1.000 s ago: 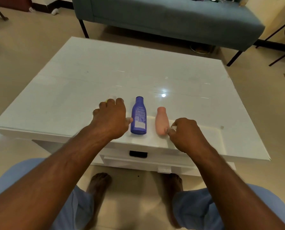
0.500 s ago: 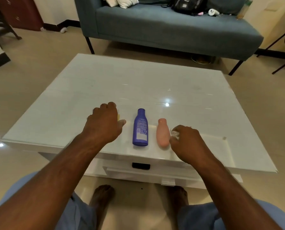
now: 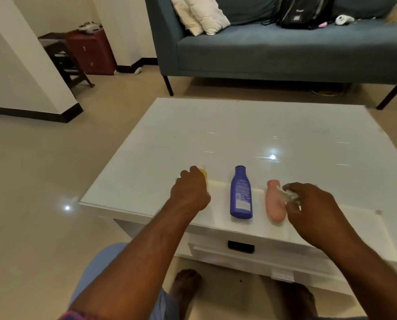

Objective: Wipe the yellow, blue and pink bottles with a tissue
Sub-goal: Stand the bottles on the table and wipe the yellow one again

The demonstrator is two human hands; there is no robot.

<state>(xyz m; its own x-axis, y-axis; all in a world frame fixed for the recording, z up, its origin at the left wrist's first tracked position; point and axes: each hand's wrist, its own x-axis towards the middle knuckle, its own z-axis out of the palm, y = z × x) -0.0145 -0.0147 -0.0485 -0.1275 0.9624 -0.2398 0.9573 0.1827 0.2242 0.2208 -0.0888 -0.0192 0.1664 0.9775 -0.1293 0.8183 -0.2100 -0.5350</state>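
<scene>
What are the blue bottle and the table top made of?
The blue bottle looks like smooth plastic, opaque with a soft sheen and a printed label. The table top looks like glossy glass or lacquer: it mirrors bright lamp spots.

The left hand (image 3: 191, 192) covers nearly all of the yellow bottle (image 3: 204, 173), leaving only a sliver of cap and body at its far side, so the grip underneath cannot be judged. The tissue (image 3: 290, 195) is a blurred white wad, mostly buried in the right hand (image 3: 313, 209). The worktop (image 3: 273, 135) runs off the right edge.
</scene>
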